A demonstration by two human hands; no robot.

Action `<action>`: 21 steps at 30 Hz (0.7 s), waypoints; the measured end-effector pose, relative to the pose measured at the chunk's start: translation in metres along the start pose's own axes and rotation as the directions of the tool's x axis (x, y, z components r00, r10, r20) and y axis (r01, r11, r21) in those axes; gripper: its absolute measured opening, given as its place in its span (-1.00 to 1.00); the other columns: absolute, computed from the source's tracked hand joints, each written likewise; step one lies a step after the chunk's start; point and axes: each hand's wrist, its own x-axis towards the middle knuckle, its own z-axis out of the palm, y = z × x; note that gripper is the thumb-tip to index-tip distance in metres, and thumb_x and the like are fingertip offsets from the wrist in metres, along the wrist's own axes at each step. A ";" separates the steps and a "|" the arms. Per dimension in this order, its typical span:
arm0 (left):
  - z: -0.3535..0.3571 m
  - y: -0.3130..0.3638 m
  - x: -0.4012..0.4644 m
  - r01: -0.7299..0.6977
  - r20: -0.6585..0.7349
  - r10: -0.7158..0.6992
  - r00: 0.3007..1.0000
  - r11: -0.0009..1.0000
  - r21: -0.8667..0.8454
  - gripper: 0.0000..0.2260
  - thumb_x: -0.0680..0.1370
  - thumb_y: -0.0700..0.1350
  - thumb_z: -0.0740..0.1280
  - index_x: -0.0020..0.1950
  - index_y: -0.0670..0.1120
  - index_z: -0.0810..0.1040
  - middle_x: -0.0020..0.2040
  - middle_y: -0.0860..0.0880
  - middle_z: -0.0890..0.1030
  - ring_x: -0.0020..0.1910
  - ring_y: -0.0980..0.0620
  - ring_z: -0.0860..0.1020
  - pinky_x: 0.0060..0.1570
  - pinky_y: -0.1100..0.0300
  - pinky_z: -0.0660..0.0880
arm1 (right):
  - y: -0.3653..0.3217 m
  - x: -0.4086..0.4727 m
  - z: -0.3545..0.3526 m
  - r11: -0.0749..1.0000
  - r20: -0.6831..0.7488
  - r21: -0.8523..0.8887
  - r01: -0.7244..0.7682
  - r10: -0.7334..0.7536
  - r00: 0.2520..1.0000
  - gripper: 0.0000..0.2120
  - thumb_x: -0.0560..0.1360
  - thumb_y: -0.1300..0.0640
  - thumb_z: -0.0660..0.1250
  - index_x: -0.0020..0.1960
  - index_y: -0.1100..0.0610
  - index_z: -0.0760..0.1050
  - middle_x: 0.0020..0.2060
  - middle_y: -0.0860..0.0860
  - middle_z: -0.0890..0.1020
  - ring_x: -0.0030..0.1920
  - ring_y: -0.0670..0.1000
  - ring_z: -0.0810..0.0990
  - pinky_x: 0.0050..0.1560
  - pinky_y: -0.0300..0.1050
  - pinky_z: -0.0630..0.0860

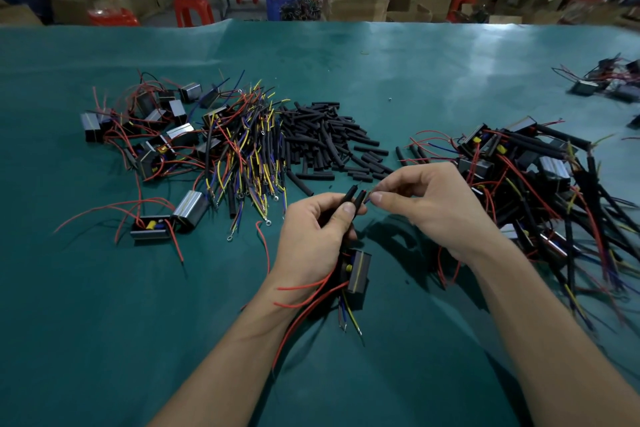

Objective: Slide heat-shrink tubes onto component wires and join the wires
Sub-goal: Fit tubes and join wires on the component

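You are working at a table covered in green sheeting (346, 73), both bare forearms reaching in from the near edge. Your left hand (311, 236) is curling round two black heat-shrink tubes (353, 196), thumb pressing them against the fingers so their open ends are pointing up and away from you. Below that fist a small black component (356, 270) with a grey metal side is hanging, its red wires (304, 302) trailing across your wrist and its blue and yellow leads (348, 317) drooping toward the table. Your right hand (433, 204) is pinching thin wire ends (372, 191) between thumb and forefinger, right at the mouths of the tubes; whether the wire tips are already touching the tubes is too small to tell.

Beyond your hands a loose heap of cut black tubing (329, 139) is lying mid-table. Just to its left a bundle of yellow, blue and red leads with ring terminals (249, 156) is fanning toward you, and further left a scatter of unfinished components (152, 135) is sitting among red wires. To your right a tangled pile of components already wearing long black sleeves (540, 177) is spreading beside your forearm. Red plastic stools (192, 9) and cardboard boxes (356, 5) are standing past the far edge.
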 end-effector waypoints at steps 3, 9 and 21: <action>0.000 -0.001 0.001 0.008 0.005 -0.008 1.000 1.000 -0.005 -0.80 0.64 -0.31 0.29 -0.08 -0.16 0.68 -0.43 -0.01 0.53 -0.44 0.14 0.46 -0.38 0.35 0.42 | 0.004 0.002 -0.003 0.999 -0.015 -0.036 -0.017 0.017 1.000 -0.91 0.45 0.15 0.57 -0.22 0.05 0.71 -0.39 0.16 0.62 -0.38 -0.05 0.44 -0.29 -0.15 0.38; -0.002 -0.003 0.002 0.009 -0.007 -0.010 1.000 1.000 -0.017 -0.80 0.64 -0.31 0.28 -0.08 -0.17 0.67 -0.43 -0.04 0.51 -0.44 0.13 0.45 -0.37 0.35 0.39 | 0.007 0.005 -0.019 0.997 -0.142 0.055 -0.056 0.063 0.988 -0.85 0.51 0.25 0.50 -0.24 0.16 0.65 -0.41 0.04 0.55 -0.44 -0.04 0.38 -0.33 -0.10 0.36; 0.001 -0.002 0.001 -0.028 0.017 0.028 0.999 0.999 0.019 -0.82 0.64 -0.33 0.27 -0.03 -0.23 0.66 -0.45 0.16 0.58 -0.45 0.23 0.47 -0.35 0.40 0.43 | 0.000 -0.001 0.006 0.993 -0.015 0.031 -0.113 0.113 0.993 -0.88 0.48 0.15 0.55 -0.22 0.13 0.69 -0.44 0.06 0.62 -0.43 -0.08 0.50 -0.40 -0.23 0.42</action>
